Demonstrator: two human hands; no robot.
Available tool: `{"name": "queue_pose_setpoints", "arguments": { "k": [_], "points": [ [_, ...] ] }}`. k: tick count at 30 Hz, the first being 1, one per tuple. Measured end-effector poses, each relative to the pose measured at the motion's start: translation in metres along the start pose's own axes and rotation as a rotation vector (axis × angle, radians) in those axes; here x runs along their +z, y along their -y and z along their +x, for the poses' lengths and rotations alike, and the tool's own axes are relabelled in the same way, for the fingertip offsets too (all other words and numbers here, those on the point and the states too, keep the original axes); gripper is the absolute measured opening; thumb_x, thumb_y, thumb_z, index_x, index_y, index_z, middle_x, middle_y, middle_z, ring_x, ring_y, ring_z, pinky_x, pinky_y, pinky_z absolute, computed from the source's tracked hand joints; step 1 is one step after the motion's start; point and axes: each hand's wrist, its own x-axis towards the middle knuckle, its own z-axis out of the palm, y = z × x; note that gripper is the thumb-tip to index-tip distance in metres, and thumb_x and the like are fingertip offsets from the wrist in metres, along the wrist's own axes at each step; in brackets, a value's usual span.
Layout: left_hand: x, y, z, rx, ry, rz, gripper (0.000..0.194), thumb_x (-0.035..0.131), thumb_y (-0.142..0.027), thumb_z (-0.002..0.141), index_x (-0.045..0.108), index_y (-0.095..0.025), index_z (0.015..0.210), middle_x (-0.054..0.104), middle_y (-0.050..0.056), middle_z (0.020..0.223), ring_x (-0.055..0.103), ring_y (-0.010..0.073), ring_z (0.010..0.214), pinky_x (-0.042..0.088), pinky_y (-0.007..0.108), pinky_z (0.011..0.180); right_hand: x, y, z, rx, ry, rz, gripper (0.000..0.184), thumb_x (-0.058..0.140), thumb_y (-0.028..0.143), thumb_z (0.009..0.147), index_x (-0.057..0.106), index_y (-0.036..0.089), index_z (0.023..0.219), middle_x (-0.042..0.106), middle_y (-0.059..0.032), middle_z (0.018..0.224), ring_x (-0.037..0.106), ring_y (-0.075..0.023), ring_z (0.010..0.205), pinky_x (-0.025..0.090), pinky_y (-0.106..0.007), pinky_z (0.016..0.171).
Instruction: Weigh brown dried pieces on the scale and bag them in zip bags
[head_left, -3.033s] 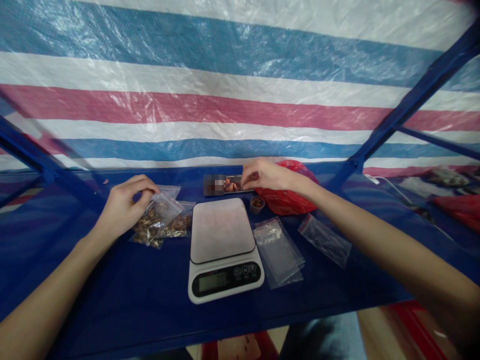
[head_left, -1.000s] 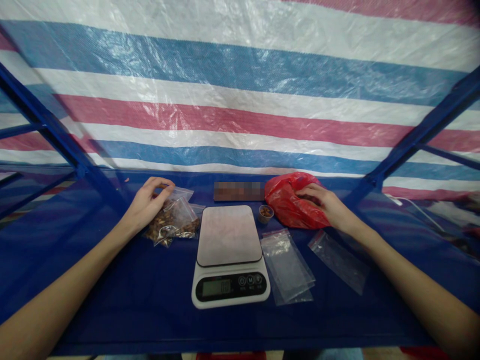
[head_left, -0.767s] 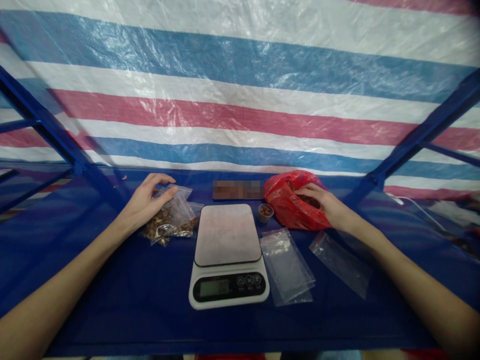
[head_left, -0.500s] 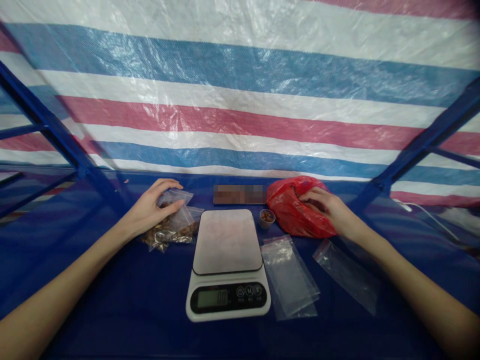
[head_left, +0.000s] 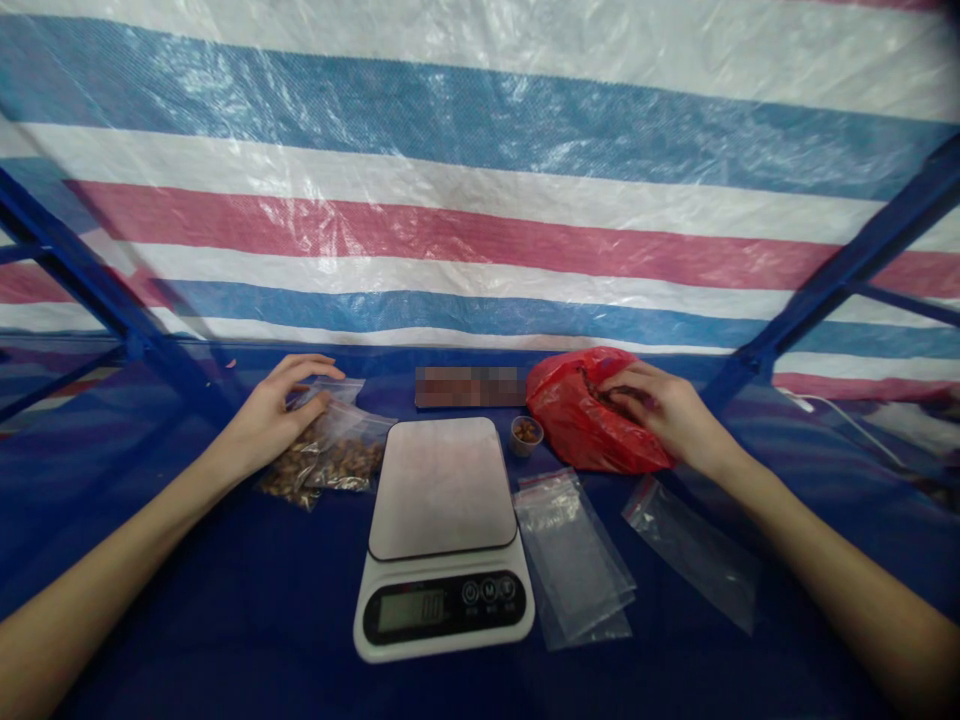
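Through the head camera, I see my left hand (head_left: 270, 415) curved over the filled clear bags (head_left: 349, 460) beside the scale (head_left: 444, 490), fingers parted. My right hand (head_left: 679, 415) dips its fingers into the red bag (head_left: 574, 420) on the counter (head_left: 247, 600); I can't tell whether they grip anything.

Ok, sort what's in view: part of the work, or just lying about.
Likely in use:
red bag
filled bags
empty bags
scale
small cup

Probably lying about:
flat blurred item
white cable
pink scrap
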Motion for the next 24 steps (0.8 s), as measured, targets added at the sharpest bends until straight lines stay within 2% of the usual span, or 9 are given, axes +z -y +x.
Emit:
{"name": "queue_pose_setpoints", "arguments": {
  "k": [5, 15, 24],
  "points": [
    [0.0002, 0.0004, -0.0008, 0.001, -0.009, 0.021, 0.034, 0.061, -0.047, 0.092, 0.072, -0.023, 0.113, 0.061, 0.011, 0.136, 0.06, 0.0338, 0.133, 0.049, 0.059, 0.119, -0.0067, 0.0031, 0.0, 0.05, -0.093, -0.031, 0.02, 0.066, 0.038, 0.096, 0.082, 0.026, 0.098, 0.079, -0.0103, 0.101, 0.076, -0.0298, 0.091, 0.062, -0.043, 0.084],
    [-0.0001, -0.005, -0.0008, 0.035, 0.015, 0.062, 0.034, 0.054, -0.036, 0.092, 0.072, -0.018, 0.115, 0.06, 0.013, 0.132, 0.059, 0.0335, 0.133, 0.048, 0.058, 0.12, -0.0112, 0.006, -0.0003, 0.059, -0.09, -0.003, 0.027, 0.068, 0.047, 0.096, 0.084, 0.026, 0.095, 0.083, -0.0098, 0.1, 0.078, -0.0318, 0.089, 0.061, -0.045, 0.086],
    [-0.0011, -0.0083, -0.0011, 0.035, 0.015, 0.077, 0.034, 0.054, -0.039, 0.09, 0.073, -0.021, 0.112, 0.065, 0.012, 0.127, 0.06, 0.0334, 0.131, 0.05, 0.054, 0.117, -0.0029, 0.0081, -0.0033, 0.082, -0.082, 0.018, 0.028, 0.07, 0.048, 0.095, 0.085, 0.025, 0.097, 0.086, -0.0084, 0.098, 0.081, -0.0299, 0.086, 0.064, -0.043, 0.084]
  ]
}}
